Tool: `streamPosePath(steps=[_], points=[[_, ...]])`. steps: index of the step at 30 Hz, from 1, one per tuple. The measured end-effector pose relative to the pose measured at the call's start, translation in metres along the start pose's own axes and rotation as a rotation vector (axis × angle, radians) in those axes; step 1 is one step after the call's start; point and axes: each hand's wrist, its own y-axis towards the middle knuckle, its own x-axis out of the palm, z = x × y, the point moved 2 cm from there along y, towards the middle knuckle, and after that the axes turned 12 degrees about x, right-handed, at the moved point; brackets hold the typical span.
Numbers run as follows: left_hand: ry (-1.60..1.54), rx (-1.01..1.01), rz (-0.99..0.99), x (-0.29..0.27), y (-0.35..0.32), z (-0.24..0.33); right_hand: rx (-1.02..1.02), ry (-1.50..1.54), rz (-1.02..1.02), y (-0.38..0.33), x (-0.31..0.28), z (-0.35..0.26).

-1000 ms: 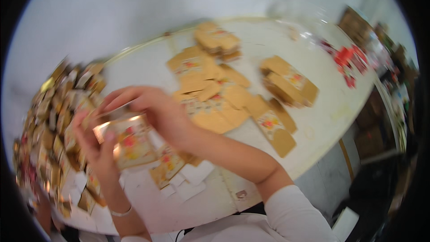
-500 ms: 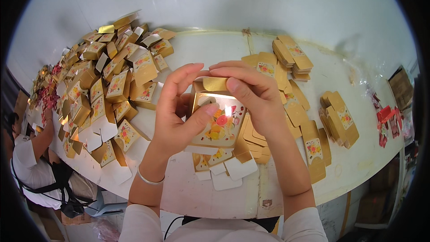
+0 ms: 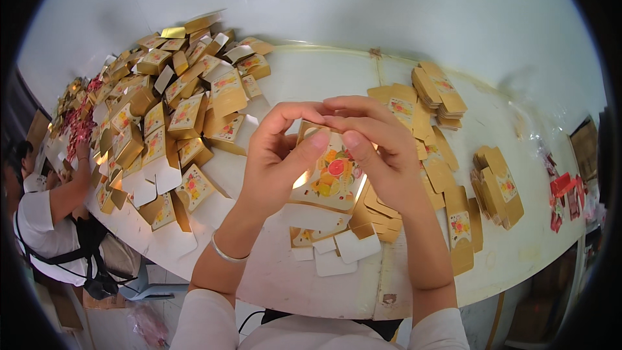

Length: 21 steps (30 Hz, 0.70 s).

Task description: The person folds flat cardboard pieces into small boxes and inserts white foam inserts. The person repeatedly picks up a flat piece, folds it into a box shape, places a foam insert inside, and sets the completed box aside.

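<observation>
Head view shows us the long white counter [image 3: 518, 246], smooth and slightly glossy, curving across the picture. On its left end we see the big loose heap of folded gold cardboard boxes [image 3: 175, 104], each printed with a fruit-and-flower panel, tumbled at all angles; we judge these finished. On the right sit the neat stacks of flat gold cardboard blanks [image 3: 495, 188], more of them fanned out under our hands, so we judge much work is left. A few small white paper scraps [image 3: 337, 249] lie at the near edge.

Raised above the counter's middle, between both hands, is the half-formed gold box with the fruit print [image 3: 330, 175], its thin card creased and its top end not yet closed. Our left hand [image 3: 275, 162] has its grip closed on the box's left side, thumb pressed on the printed face. Our right hand [image 3: 382, 152] pinches the top flap, fingers curled over it.
</observation>
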Motion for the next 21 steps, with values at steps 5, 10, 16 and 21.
streamPosePath(steps=[5,10,16,21], points=[[-0.002,-0.009,0.031,-0.001,-0.003,0.001,0.149,0.112,-0.017,-0.002,0.001,-0.003],[0.500,0.057,-0.505,0.029,-0.013,0.044,0.019,0.172,0.185,0.002,-0.022,-0.003],[1.730,0.112,-0.378,-0.018,0.025,0.084,0.068,0.179,0.487,-0.003,-0.057,-0.012],[1.883,-0.137,-0.153,-0.028,0.044,0.061,0.181,0.013,0.291,0.006,-0.056,0.017]])
